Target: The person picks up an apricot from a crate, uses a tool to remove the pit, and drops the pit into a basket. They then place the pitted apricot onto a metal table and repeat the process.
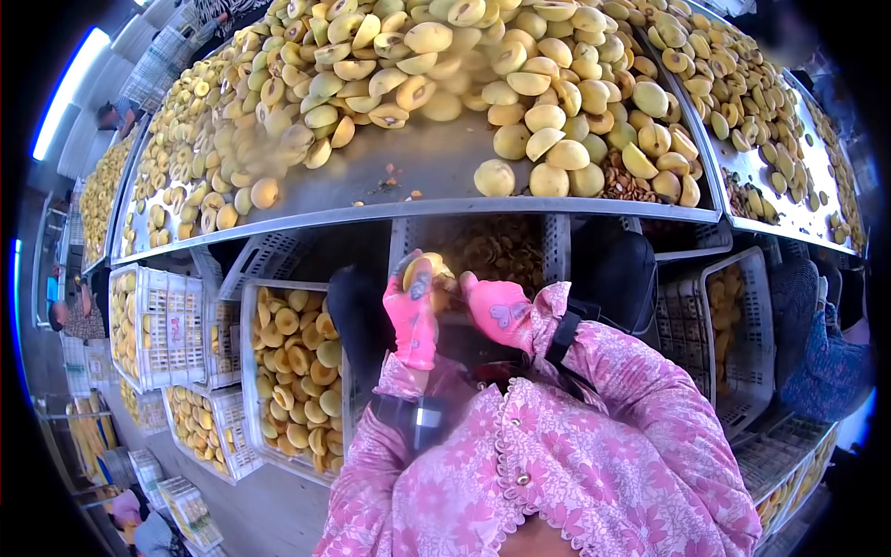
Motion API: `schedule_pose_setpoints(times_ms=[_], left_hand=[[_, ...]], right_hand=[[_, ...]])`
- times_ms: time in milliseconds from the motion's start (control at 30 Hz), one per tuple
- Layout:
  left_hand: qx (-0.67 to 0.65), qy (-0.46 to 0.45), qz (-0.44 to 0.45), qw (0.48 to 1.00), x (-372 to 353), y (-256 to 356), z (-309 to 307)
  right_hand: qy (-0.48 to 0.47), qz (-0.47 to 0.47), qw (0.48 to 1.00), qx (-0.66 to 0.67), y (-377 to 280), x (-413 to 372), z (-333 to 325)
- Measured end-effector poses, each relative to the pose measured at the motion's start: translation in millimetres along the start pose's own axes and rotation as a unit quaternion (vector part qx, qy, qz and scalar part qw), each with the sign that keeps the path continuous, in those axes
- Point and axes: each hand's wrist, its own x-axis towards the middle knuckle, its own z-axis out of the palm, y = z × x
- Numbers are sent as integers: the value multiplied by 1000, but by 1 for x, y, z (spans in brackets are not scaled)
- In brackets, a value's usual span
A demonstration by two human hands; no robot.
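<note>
My left hand (413, 311), in a pink glove, is closed around a yellow peach (432, 269) held just under the front edge of the metal table. My right hand (499, 311), also in a pink glove, is pressed against the same peach from the right; whether it holds a tool I cannot tell. Both arms wear pink flowered sleeves with black wrist straps. Above the hands, a heap of whole and halved yellow peaches (548, 121) lies on the steel table (418, 167).
White plastic crates of peach halves (292, 362) stand to my lower left, another crate (733, 325) to my right. A crate of pits (497, 246) sits under the table. A neighbouring table (770, 102) carries halves. Other people work at the far left.
</note>
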Motion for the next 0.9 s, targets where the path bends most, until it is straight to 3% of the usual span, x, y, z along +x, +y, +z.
schedule_pose_setpoints(times_ms=[33, 67, 167, 233, 267, 367, 467, 567, 667, 767, 900], left_hand=[[11, -1, 13, 1000, -1, 1, 0], [22, -2, 26, 999, 0, 1, -1], [12, 37, -12, 999, 4, -3, -5], [18, 54, -19, 998, 5, -8, -9], [20, 62, -22, 998, 5, -10, -11], [22, 63, 8, 998, 5, -15, -13], [25, 45, 22, 998, 8, -9, -13], [26, 38, 23, 999, 13, -12, -20], [23, 21, 13, 999, 21, -17, -28], [32, -21, -6, 999, 25, -21, -34], [80, -96, -57, 991, 24, -18, -41]], right_hand=[[-5, 9, 1000, 16, -2, 2, 3], [-53, 83, 980, 175, -2, 5, 5], [-112, 235, 876, 405, -7, 13, 8], [-60, 85, 972, 210, 4, 15, 18], [-32, 6, 994, 105, 8, 16, 22], [-24, -35, 999, -1, 2, 20, 16], [-102, 51, 986, 119, -1, 26, 28], [-92, -40, 969, 226, 24, 41, 69], [-111, -99, 961, 233, 19, 37, 34], [-279, 61, 896, 341, -1, 31, -11], [-218, -66, 956, 184, 10, 32, 4]])
